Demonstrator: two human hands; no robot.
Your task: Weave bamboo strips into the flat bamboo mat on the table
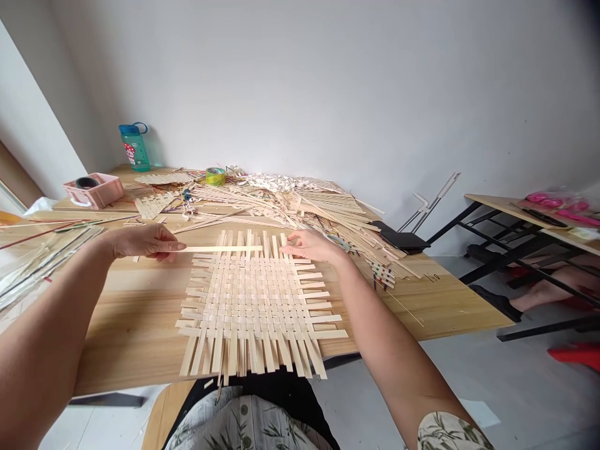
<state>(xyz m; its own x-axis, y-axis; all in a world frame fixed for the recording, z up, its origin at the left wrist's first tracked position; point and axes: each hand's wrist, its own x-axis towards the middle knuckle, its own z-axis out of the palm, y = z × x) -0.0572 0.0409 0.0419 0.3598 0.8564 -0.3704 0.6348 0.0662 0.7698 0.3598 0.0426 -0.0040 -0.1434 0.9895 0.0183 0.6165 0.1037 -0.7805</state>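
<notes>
A woven mat [255, 297] of pale flat strips, likely bamboo, lies on the table in front of me, its loose strip ends sticking out on all sides. My left hand [150, 242] pinches one end of a single pale strip [215, 249] left of the mat's far edge. That strip runs level to the right, its other end among the upright strip ends at the far edge. At the mat's far right corner, my right hand [307, 244] has thumb and fingers closed on a strip end; exactly how it grips is partly hidden.
Loose strips [328, 209] and shavings are heaped at the back of the wooden table [126, 319]. A pink basket [98, 190], a teal bottle [135, 149] and a yellow-green tape roll [215, 177] stand there too. A black flat object [403, 239] lies at the right edge. Another person's leg [544, 290] shows beneath the second table.
</notes>
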